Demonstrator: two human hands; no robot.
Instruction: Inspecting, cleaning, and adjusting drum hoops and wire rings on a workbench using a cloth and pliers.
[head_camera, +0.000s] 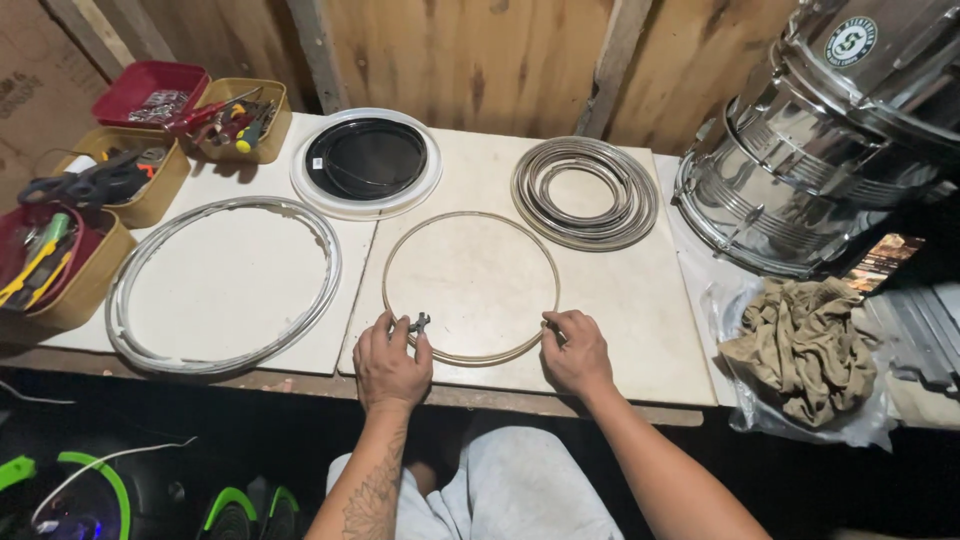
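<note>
Nearby, tool-filled trays (150, 190); left hand (390, 365) grips pliers (419, 323), right hand (577, 352) pinches hoop (470, 286).

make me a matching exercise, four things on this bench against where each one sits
Things:
1. thin hoop
2. wide metal rim
3. black drumhead
4. stack of rings

Places:
A. far middle, by the wooden wall
B. far right, beside the chrome drums
C. left, next to the tool trays
D. near edge, under left hand and right hand

Pairs: 1-D, 2-C, 3-A, 4-B
</note>
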